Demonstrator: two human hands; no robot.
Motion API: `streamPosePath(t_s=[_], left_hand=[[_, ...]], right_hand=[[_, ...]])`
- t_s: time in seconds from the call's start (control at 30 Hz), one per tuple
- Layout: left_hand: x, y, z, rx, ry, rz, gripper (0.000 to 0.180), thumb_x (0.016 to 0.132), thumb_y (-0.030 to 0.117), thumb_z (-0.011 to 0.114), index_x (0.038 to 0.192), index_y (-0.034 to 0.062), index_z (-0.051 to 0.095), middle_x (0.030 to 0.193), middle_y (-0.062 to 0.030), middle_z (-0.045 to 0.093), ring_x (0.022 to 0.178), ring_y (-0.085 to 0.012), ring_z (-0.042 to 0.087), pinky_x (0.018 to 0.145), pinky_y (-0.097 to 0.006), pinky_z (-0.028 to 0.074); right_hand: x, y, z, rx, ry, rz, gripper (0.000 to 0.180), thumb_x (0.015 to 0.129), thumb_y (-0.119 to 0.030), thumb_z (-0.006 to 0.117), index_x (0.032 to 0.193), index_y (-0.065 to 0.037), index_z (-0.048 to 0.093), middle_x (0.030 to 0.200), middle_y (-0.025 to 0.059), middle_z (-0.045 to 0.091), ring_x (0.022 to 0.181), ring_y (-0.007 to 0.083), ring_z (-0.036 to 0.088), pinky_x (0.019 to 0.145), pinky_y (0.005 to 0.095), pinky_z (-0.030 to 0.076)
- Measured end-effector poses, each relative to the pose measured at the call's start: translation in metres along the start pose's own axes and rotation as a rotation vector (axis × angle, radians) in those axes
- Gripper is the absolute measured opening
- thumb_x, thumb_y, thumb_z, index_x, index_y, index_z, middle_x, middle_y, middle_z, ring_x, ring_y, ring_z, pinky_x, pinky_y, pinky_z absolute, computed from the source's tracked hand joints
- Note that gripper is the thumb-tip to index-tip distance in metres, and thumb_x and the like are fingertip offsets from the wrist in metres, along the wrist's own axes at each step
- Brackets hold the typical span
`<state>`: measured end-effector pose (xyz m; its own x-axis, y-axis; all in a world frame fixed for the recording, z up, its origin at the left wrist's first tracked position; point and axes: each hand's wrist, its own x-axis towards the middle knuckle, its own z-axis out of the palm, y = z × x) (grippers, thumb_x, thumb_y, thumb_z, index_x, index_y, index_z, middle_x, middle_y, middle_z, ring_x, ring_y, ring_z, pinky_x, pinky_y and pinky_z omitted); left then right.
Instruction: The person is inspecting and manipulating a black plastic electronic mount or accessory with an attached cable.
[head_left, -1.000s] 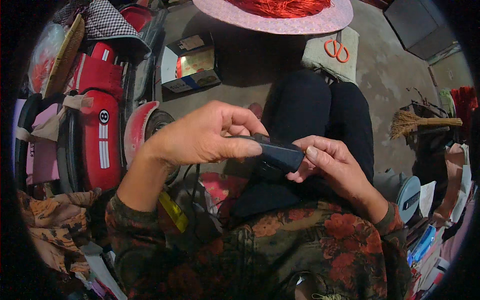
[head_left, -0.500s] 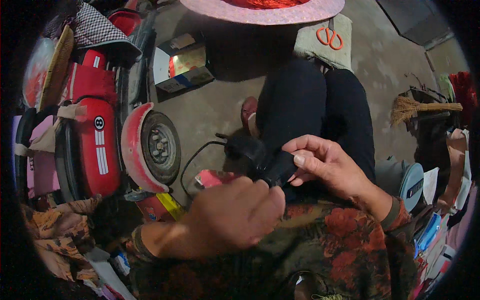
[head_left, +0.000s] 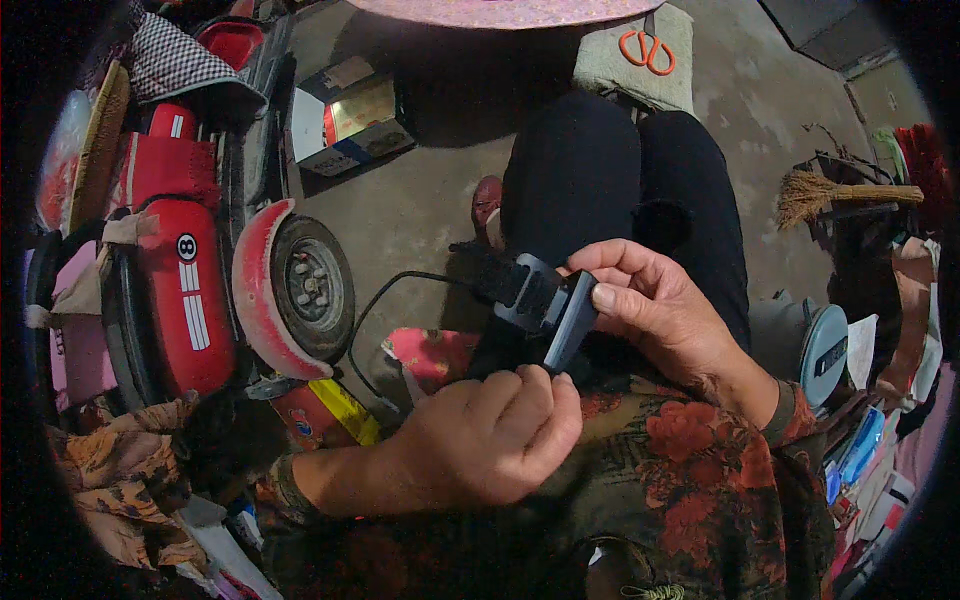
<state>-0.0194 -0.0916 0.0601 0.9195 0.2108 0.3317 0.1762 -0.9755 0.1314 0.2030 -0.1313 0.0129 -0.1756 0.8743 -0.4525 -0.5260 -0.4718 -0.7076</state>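
A bare concrete floor [head_left: 420, 210] crowded with clutter lies below the hands, with a red ride-on toy car [head_left: 190, 290] off to their left and orange-handled scissors [head_left: 648, 50] on a cushion far beyond them. Between the hands sits a small black plastic device [head_left: 540, 300], blocky, with a flat dark flap angled down and a thin black cord [head_left: 375, 310] trailing left. The right hand [head_left: 660, 310] pinches its upper end with fingers and thumb, while the left hand [head_left: 490, 440], curled just below, grips the flap's lower tip.

A rectangular cardboard box [head_left: 350, 115] with white, red and yellow-green faces lies on the concrete floor [head_left: 420, 210], upper left.
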Motion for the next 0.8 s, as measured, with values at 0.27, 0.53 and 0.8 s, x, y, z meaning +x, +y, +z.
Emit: streamPosePath(t_s=[0.27,0.53,0.8], left_hand=[[-0.011,-0.008,-0.002,-0.720,0.081,-0.691,0.025,0.081,0.010,0.075,0.096,0.0000,0.058,0.086,-0.0082,0.066,0.072,-0.0091,0.064,0.055,-0.024,0.050],[-0.017,-0.027,0.019,-1.450,0.078,-1.137,0.039,0.086,0.006,0.068,0.120,-0.0021,0.051,0.105,-0.0093,0.064,0.096,-0.0113,0.062,0.081,-0.026,0.052],[-0.007,-0.025,0.031,-1.648,0.098,-1.087,0.050,0.083,0.004,0.071,0.127,-0.0020,0.048,0.115,-0.0072,0.060,0.104,-0.0119,0.059,0.095,-0.030,0.048]], right_hand=[[-0.002,0.003,-0.001,0.033,0.023,-0.081,0.037,0.092,-0.013,0.066,0.125,-0.002,0.053,0.121,0.0087,0.063,0.106,0.0141,0.062,0.091,0.0294,0.050],[0.002,0.007,-0.003,0.032,0.024,-0.120,0.038,0.091,-0.009,0.066,0.125,-0.001,0.053,0.122,0.0097,0.062,0.107,0.0142,0.061,0.092,0.0297,0.051],[0.002,0.006,-0.003,-0.015,0.040,-0.147,0.040,0.090,-0.008,0.068,0.127,-0.002,0.053,0.120,0.0091,0.064,0.105,0.0129,0.062,0.091,0.0278,0.051]])
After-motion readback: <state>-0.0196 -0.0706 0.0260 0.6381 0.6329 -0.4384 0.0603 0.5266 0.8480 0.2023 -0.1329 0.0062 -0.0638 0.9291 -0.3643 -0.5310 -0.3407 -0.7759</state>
